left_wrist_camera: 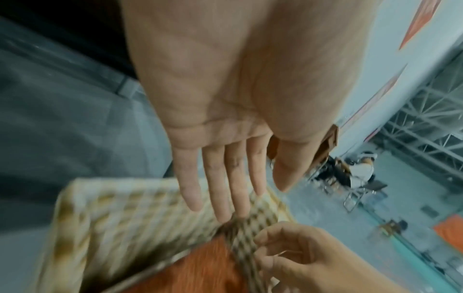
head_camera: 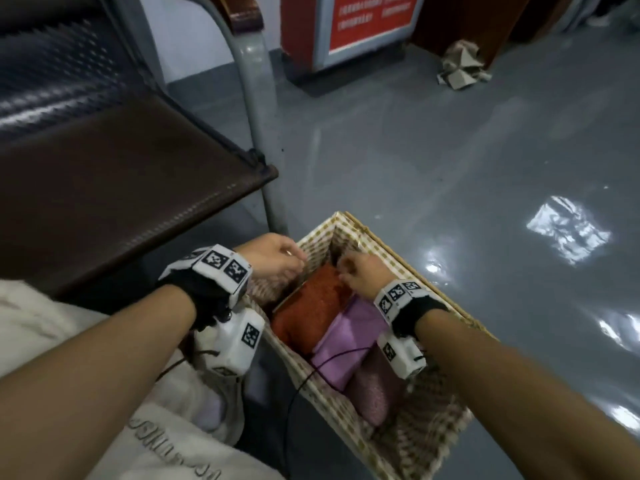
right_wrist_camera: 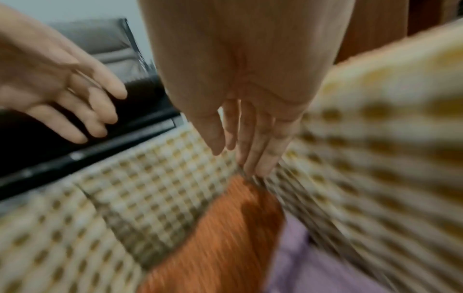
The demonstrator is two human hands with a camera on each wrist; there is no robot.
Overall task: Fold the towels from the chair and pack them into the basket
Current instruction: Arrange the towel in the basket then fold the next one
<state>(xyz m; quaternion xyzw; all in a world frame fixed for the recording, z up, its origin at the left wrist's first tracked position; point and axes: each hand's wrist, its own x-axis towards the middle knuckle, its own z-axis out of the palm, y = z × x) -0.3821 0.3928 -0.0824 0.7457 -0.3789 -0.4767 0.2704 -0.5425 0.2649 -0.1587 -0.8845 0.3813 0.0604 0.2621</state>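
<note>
Orange towel (head_camera: 311, 308) lies folded in the basket (head_camera: 429, 427), at its far end against the checked lining (right_wrist_camera: 155, 190). A lilac towel (head_camera: 349, 344) lies just beside it, a pink one (head_camera: 375, 389) beyond that, nearest the person.

Right hand (head_camera: 360, 271) is over the far corner, fingers (right_wrist_camera: 263, 150) straight, tips at the lining where it meets the orange towel; they hold nothing. Left hand (head_camera: 273, 258) hovers at the left rim, fingers (left_wrist_camera: 215, 178) straight and empty.

Risks, as judged: fingertips dragging on the towel's edge could lift or unfold it; loose lining could bunch under it. A black cable (head_camera: 332, 358) from the wrist camera trails across the lilac towel and could snag a fold.

Around: brown chair seat (head_camera: 114, 188) to the left, no towels on what shows of it; grey floor (head_camera: 450, 168); crumpled paper (head_camera: 462, 64) far off. Nothing blocks the basket.
</note>
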